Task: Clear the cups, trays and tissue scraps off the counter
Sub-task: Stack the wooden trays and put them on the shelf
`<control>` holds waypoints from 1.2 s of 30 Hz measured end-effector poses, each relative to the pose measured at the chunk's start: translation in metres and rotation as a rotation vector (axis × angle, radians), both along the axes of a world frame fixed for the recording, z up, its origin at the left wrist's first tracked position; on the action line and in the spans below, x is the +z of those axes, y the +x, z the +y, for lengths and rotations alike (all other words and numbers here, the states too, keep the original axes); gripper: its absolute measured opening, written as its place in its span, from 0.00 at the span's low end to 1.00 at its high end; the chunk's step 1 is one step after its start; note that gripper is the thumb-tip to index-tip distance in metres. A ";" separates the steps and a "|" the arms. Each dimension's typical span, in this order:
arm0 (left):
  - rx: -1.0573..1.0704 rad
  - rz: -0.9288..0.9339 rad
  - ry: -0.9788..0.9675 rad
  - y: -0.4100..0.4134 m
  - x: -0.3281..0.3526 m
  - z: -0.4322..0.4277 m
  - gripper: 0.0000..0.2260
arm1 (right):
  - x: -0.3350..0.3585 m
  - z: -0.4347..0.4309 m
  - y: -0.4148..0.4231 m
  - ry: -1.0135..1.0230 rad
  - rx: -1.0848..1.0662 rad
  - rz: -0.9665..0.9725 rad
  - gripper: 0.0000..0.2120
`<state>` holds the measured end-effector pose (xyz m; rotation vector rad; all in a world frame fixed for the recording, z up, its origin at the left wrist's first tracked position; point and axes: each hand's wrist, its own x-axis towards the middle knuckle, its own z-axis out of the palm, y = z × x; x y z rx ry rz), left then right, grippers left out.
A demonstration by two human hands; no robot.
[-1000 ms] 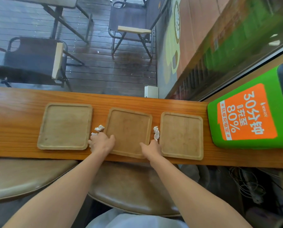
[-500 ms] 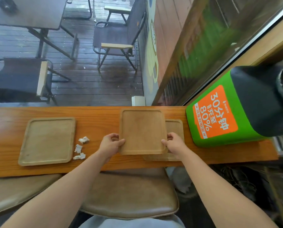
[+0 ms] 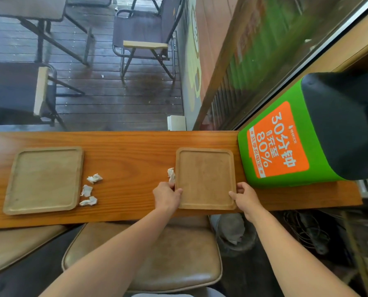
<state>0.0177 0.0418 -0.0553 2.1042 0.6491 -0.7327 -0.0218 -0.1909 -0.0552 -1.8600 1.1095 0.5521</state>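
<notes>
A square wooden tray [image 3: 205, 179] lies on the wooden counter [image 3: 131, 159], stacked squarely over a second tray that it hides. My left hand [image 3: 167, 197] grips its left near edge and my right hand [image 3: 244, 199] grips its right near edge. A crumpled tissue scrap [image 3: 171, 174] sits against the tray's left side, just beyond my left fingers. Another wooden tray [image 3: 43, 180] lies alone at the left of the counter. Three tissue scraps [image 3: 88, 190] lie by its right edge. No cups are in sight.
A green and black charging box [image 3: 307, 133] with an orange label stands at the counter's right end, close to the stacked trays. Brown padded stools [image 3: 157, 258] sit under the near edge. A bin with a bag [image 3: 234, 234] is below right. Chairs stand beyond the glass.
Both hands lifted the middle tray, carried it right and set it down on the right tray. The view shifted left-to-right with it; the scraps stayed put.
</notes>
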 end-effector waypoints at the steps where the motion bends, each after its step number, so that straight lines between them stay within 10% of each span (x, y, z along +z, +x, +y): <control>1: 0.006 -0.003 0.009 0.000 0.000 -0.002 0.10 | -0.001 0.000 0.001 -0.024 0.017 -0.004 0.11; 17: -0.261 0.051 0.013 0.011 0.006 0.005 0.10 | 0.014 0.033 0.015 -0.269 -0.040 0.105 0.21; 21: -0.274 0.071 -0.073 0.027 0.021 0.037 0.12 | 0.027 0.081 0.029 -0.471 0.120 -0.117 0.21; 27: -0.111 -0.134 0.120 0.043 0.048 0.152 0.05 | 0.040 0.245 0.070 0.274 0.510 -0.021 0.08; 36: 0.083 -0.072 0.418 0.041 0.038 0.347 0.14 | 0.036 0.413 0.083 0.229 0.626 -0.036 0.21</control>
